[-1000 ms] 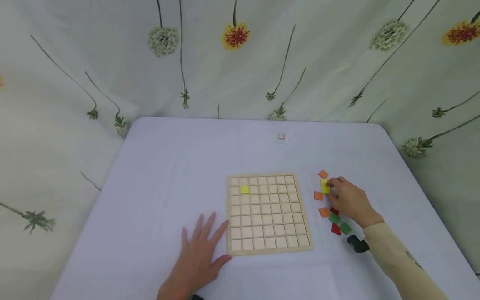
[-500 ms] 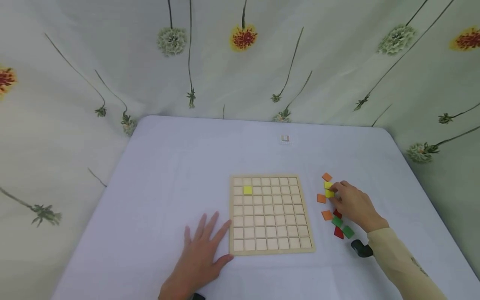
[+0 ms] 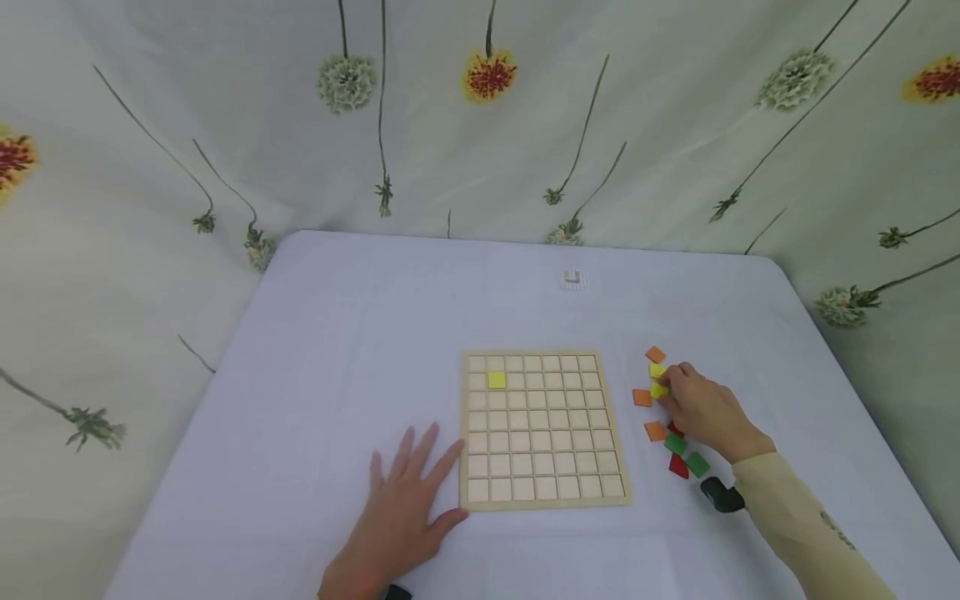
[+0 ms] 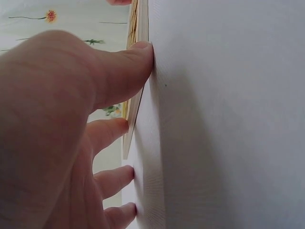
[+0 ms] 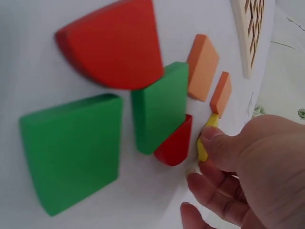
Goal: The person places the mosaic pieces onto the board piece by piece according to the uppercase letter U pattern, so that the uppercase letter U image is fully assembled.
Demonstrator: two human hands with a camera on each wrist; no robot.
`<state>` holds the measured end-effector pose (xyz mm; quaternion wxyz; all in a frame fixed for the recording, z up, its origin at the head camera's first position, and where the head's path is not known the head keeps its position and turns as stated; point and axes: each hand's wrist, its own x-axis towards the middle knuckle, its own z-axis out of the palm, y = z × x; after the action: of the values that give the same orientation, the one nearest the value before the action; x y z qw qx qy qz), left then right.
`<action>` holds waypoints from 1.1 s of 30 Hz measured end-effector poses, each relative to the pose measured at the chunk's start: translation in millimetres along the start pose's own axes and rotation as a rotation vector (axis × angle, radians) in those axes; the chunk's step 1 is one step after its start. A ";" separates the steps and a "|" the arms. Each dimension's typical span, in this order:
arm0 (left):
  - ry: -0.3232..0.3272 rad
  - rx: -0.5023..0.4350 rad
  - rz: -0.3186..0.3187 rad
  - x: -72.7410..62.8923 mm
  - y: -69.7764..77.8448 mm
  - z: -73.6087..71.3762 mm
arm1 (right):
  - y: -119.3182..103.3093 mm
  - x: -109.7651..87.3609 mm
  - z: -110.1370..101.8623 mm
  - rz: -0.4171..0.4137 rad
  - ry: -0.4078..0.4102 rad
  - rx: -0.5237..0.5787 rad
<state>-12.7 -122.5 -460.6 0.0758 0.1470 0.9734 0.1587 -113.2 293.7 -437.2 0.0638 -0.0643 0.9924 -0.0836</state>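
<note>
A yellow tile (image 3: 658, 391) is at the right of the wooden board (image 3: 547, 505), pinched between thumb and index finger of the right hand (image 3: 701, 410); that grip is narrow, and whether the tile touches the desk (image 3: 337, 333) I cannot tell. Just beyond it lies a second yellow tile (image 3: 657, 371), with an orange tile (image 3: 656, 354) farther on. Another orange tile (image 3: 642, 397) is just beside the pinched one, a third nearer the person. Nearer still are two green squares (image 3: 697, 465) and two red pieces (image 3: 678, 466), a rounded edge showing on one. A yellow square (image 3: 497, 380) sits in the board's second row. The left hand (image 3: 397, 521) holds nothing, fingers spread wide, thumb and index finger at the board's left edge. Behind the desk hangs flowered cloth (image 3: 225, 100)
</note>
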 end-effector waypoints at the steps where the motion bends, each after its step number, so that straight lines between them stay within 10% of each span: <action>1: 0.001 -0.001 0.000 0.0 0.1 -0.4 | -1.1 -0.1 -1.3 -0.006 -0.004 -0.004; 19: -0.008 0.004 -0.008 -0.4 1.9 -4.0 | -89.9 9.5 -12.7 -0.279 0.144 -0.043; 33: -0.020 0.000 -0.013 -0.3 -1.6 0.7 | -180.9 28.5 23.1 -0.412 0.035 0.003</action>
<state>-12.7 -123.8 -461.8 0.0865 0.1420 0.9735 0.1569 -116.8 109.2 -431.7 0.0283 -0.2644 0.9590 -0.0975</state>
